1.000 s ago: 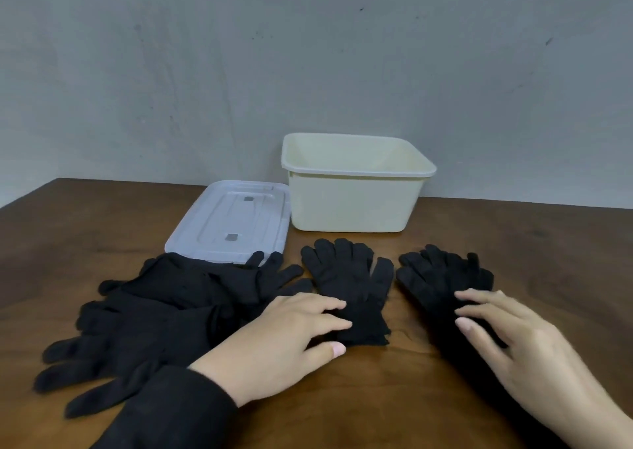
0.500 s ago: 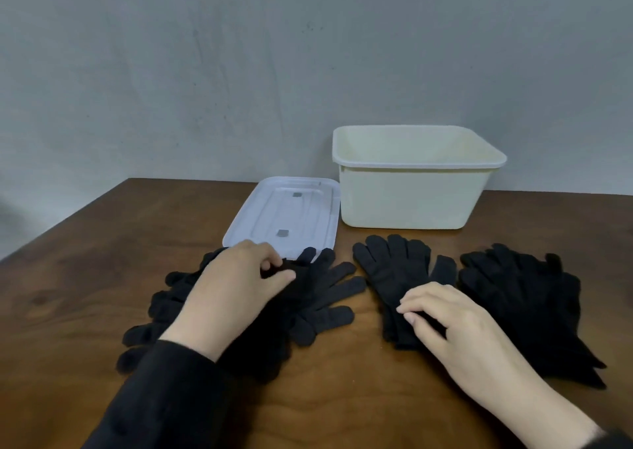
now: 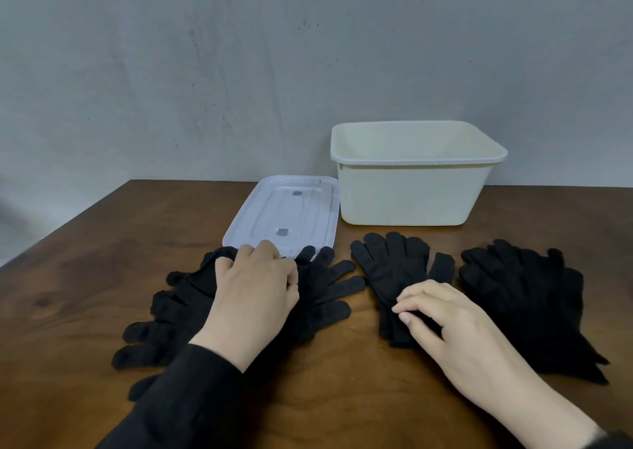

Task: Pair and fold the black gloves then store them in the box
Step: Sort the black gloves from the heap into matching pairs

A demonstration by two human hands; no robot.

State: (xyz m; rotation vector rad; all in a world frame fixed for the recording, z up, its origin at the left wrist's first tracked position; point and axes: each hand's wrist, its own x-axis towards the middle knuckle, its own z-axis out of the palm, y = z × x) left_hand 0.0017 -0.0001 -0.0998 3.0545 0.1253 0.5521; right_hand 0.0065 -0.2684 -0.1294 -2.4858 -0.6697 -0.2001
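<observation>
Left hand (image 3: 255, 287) grips a glove in the loose glove heap (image 3: 191, 308) left of the box (image 3: 414, 188); right hand (image 3: 445, 318) pinches the paired gloves (image 3: 394, 270) just before the box. Pairing seems underway; next comes lifting one glove free. One box, one lid (image 3: 287, 209), three glove groups, including the right stack (image 3: 527, 298); individual gloves cannot be counted.

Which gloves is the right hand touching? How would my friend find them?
Start at the cream plastic box standing at the back of the brown wooden table. Straight in front of it lies a flat stack of black knit gloves, with the right hand pinching its near end. Unlike the messy heap of black gloves under the left hand, it is narrow and tidy.
</observation>
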